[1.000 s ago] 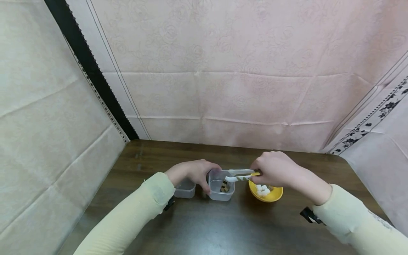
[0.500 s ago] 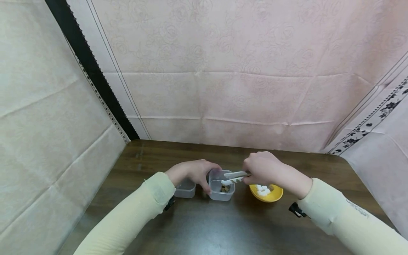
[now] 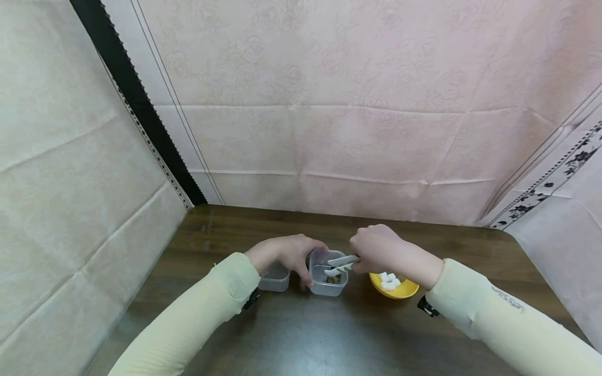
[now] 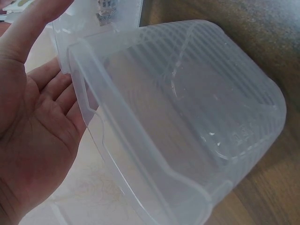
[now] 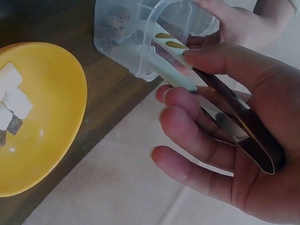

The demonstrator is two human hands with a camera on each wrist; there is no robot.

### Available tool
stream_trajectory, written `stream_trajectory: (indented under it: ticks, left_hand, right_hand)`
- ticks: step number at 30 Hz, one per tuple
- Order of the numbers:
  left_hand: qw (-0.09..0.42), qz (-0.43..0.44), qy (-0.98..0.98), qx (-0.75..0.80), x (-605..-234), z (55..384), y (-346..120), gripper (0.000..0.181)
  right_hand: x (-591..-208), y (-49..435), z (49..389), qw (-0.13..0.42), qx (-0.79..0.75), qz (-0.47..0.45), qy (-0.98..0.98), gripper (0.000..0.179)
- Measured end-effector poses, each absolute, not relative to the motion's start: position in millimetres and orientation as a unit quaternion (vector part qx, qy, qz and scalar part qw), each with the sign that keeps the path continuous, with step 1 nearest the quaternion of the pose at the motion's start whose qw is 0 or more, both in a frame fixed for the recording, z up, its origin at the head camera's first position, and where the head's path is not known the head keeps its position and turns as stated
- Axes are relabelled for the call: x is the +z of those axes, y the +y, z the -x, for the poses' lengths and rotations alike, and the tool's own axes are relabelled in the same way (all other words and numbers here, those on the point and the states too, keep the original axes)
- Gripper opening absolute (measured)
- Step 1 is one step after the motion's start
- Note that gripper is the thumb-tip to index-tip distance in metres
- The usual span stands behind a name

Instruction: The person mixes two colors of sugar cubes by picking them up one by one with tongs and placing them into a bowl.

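While my left hand (image 3: pixel 287 254) curls round the clear tub's (image 3: pixel 327 275) rim, my right hand (image 3: pixel 373 249) pinches tongs (image 3: pixel 340 264) seemingly dipping inside, yellow bowl (image 3: pixel 400 290) just beside

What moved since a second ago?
The right hand slid left with the tongs, away from the yellow bowl. The tong tips now reach further over the clear tub with the brown bits. Its grip on the tongs stayed the same. The left hand kept holding that tub, and the second tub, the bowl and its white cubes stayed put.
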State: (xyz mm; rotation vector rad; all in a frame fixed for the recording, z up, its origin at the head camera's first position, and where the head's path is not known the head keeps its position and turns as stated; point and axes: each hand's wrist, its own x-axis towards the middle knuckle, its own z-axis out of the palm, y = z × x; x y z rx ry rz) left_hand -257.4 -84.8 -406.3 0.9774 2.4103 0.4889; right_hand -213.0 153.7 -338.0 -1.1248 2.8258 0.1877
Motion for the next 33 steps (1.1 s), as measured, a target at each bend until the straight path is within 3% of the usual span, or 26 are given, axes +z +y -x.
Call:
stream_trajectory:
  ticks: [13,33]
  left_hand:
    - [0.256,-0.353,0.880,0.187,-405,258,-86,0.087]
    - [0.250,-0.355,0.883,0.177,-407,258,-86,0.087]
  right_hand:
    - [-340,140,212,0.036,0.098,0.380,0.919,0.020]
    - [-340,131,215,0.045,0.118,0.375,0.918,0.020]
